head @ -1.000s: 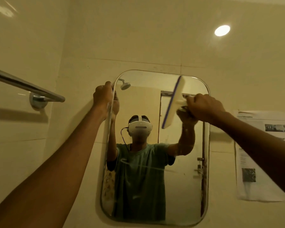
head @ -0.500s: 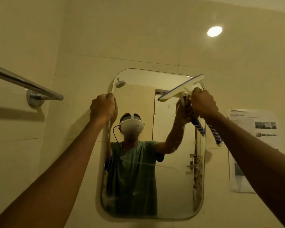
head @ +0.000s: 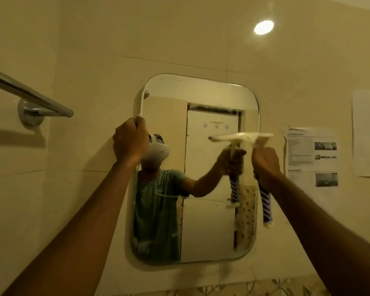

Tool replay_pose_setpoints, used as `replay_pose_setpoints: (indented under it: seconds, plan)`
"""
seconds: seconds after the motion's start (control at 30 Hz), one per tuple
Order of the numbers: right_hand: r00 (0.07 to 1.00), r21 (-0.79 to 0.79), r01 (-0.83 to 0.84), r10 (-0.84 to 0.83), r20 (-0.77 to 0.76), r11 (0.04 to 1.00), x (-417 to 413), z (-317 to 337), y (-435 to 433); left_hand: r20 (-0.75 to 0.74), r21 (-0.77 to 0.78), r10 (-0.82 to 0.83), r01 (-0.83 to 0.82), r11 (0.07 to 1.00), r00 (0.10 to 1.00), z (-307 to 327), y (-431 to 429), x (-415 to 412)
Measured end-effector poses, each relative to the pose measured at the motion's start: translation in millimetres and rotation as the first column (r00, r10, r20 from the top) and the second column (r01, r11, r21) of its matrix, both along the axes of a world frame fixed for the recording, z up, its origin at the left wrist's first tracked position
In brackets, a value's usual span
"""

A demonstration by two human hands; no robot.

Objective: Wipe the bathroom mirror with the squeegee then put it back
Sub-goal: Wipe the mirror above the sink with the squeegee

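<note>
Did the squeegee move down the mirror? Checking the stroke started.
Yes. The squeegee has dropped from the mirror top edge to about mid-height.

- My right hand (head: 265, 165) hides the squeegee's (head: 265, 201) upper handle; its blade is motion-blurred.
- The towel bar (head: 28, 92) runs off the left edge.

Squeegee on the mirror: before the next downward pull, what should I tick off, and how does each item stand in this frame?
1. Right hand gripping the squeegee handle: ok.
2. Blade roughly level across the glass: ok.
3. Blade pressed flat on the mirror: cannot tell, it is blurred.
4. Left hand holding the mirror's left edge: ok.
5. Blade covers the mirror's right edge: ok, it overhangs it.
6. Glass above the blade free of streaks: cannot tell.
</note>
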State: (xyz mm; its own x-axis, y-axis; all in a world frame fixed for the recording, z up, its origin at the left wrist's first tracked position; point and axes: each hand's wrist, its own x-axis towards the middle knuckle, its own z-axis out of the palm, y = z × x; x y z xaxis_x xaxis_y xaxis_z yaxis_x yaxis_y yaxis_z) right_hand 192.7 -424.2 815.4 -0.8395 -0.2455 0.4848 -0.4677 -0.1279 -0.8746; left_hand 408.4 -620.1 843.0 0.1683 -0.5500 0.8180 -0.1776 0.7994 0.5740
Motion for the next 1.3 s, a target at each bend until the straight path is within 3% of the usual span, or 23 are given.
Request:
replay_pose_setpoints:
  seconds: [0.17,0.33,0.6,0.73,0.93,1.2,1.3]
  plan:
    - [0.975,-0.110,-0.051,0.026,-0.222,0.993,21,90,-5,0.004,-0.045,0.022,-0.021,0.999,1.000,-3,-5,-1]
    - [0.937,-0.069,-0.075,0.047,-0.346,0.995,7,75,-14,-0.009,-0.054,0.044,-0.044,0.998,0.999,-9,-5,-4]
    - [0.985,-0.005,-0.052,0.051,-0.164,0.999,5,-69,-10,-0.027,-0.005,0.048,-0.048,0.999,0.998,-18,6,-2]
    - [0.980,0.036,-0.046,0.053,-0.193,0.998,4,-53,-1,-0.025,-0.002,0.057,-0.057,0.998,0.998,-23,7,-2]
    - [0.970,-0.039,-0.062,0.051,-0.238,0.997,2,4,-11,0.011,-0.013,0.062,-0.062,0.998,0.998,-23,6,1]
    - [0.993,0.000,-0.024,0.024,-0.116,1.000,33,-114,-19,0.090,-0.003,0.036,-0.036,0.999,0.995,-18,10,11]
    - [0.996,-0.005,-0.039,0.038,-0.078,0.999,42,-118,-16,0.180,0.010,0.029,-0.031,0.999,0.983,-17,7,20]
